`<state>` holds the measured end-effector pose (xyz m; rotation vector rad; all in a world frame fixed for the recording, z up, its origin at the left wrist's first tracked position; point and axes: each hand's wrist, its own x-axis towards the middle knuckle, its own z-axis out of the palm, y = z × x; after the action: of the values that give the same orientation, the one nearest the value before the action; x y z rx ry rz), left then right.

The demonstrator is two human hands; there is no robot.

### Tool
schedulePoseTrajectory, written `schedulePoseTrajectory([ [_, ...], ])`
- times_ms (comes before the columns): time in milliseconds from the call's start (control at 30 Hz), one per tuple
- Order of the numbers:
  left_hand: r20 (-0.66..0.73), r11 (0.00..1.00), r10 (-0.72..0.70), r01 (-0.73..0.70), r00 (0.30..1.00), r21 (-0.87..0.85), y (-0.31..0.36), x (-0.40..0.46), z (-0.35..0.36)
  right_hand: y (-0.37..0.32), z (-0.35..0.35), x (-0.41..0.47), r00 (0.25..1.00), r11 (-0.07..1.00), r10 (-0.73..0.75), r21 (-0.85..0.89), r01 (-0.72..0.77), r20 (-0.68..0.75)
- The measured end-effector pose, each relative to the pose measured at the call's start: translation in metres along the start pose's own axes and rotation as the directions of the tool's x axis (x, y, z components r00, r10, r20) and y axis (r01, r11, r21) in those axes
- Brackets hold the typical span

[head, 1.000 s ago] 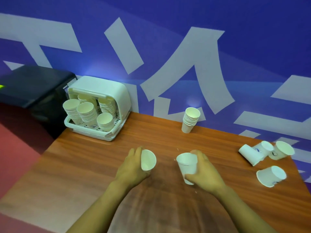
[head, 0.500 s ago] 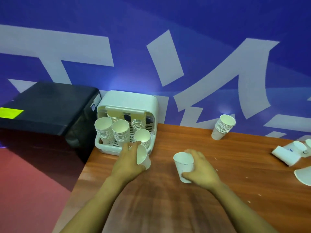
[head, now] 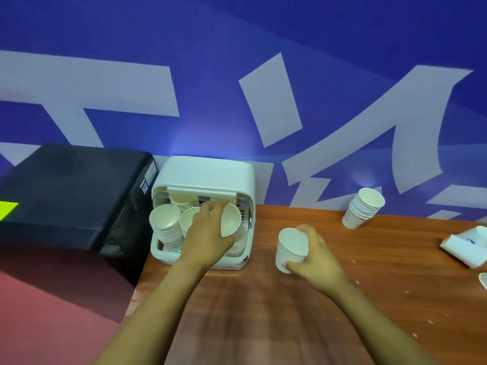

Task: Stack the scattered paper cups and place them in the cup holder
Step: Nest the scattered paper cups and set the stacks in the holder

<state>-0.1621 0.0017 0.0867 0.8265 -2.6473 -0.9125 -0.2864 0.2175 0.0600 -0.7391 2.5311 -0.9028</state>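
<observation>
A white cup holder stands at the table's back left corner, with several stacks of paper cups inside. My left hand grips one paper cup, tilted with its mouth facing right, right over the holder's front right stack. My right hand holds another paper cup upright just above the table, right of the holder. A stack of cups leans by the wall further right. Loose cups lie on their sides at the right edge.
The wooden table ends at its left edge just beside the holder. A black box with a yellow label sits left of the table. A blue wall with white lettering runs behind everything.
My left hand has carried its cup forward from the table to above the holder's front right stack. The view has shifted left, so the loose cups now sit at the right edge.
</observation>
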Motion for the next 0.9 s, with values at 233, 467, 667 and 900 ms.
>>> schedulePoseTrajectory([
  [233, -0.003, 0.991, 0.027, -0.027, 1.0, 0.134, -0.017, 0.012, 0.026, 0.016, 0.01, 0.007, 0.999, 0.998, 0.036, 0.041, -0.037, 0.028],
  [467, 0.303, 0.963, -0.016, -0.067, 0.953, 0.26, -0.041, 0.014, 0.061, 0.019, 0.023, 0.014, 0.993, 0.999, 0.05, 0.007, -0.051, 0.104],
  [667, 0.219, 0.994, 0.05, -0.07, 0.975, 0.086, -0.043, 0.007, 0.051, -0.014, 0.022, 0.024, 0.993, 0.994, -0.096, 0.052, 0.093, 0.062],
  [900, 0.108, 0.993, 0.051, -0.039, 0.993, -0.108, -0.043, -0.012, 0.022, -0.084, 0.052, 0.042, 0.957, 0.952, -0.267, 0.122, 0.28, -0.115],
])
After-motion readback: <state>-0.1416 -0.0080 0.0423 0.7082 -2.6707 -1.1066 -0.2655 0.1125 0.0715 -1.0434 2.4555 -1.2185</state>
